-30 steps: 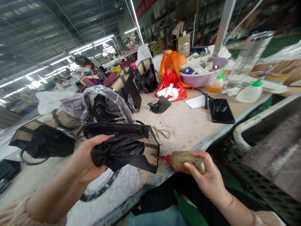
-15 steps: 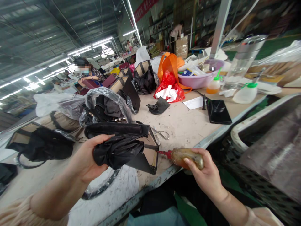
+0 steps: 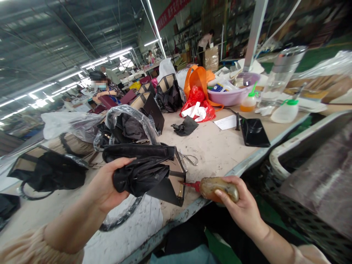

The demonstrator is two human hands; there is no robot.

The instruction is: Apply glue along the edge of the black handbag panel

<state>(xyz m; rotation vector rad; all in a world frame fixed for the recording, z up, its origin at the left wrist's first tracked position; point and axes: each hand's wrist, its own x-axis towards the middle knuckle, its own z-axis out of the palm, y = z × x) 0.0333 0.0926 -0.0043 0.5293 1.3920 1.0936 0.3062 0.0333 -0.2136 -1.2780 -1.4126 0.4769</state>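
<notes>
My left hand (image 3: 111, 183) grips the bunched black lining of a black handbag (image 3: 144, 170), thumb on top, the other fingers partly hidden beneath. The bag lies on its side, its beige inner wall (image 3: 176, 168) facing right. Closed around a yellowish squeeze bottle (image 3: 217, 189) is my right hand (image 3: 242, 201). The bottle's red nozzle (image 3: 194, 186) points left, its tip at the bag's open edge near a small brass-coloured strip. A plastic-wrapped handle (image 3: 123, 216) curves below the bag. Scissors (image 3: 189, 160) lie just behind it.
More black bags (image 3: 49, 167) lie on the left and at the back. A black tablet (image 3: 255, 132), a red plastic bag (image 3: 196, 102), a purple basin (image 3: 233, 95) and green-capped bottles (image 3: 286, 110) stand farther back. A crate (image 3: 310, 198) is at the right. A masked co-worker (image 3: 106, 90) sits beyond.
The nozzle tip has moved slightly left, over the bag's inner edge. The bag and my left hand have shifted a little to the right in view.
</notes>
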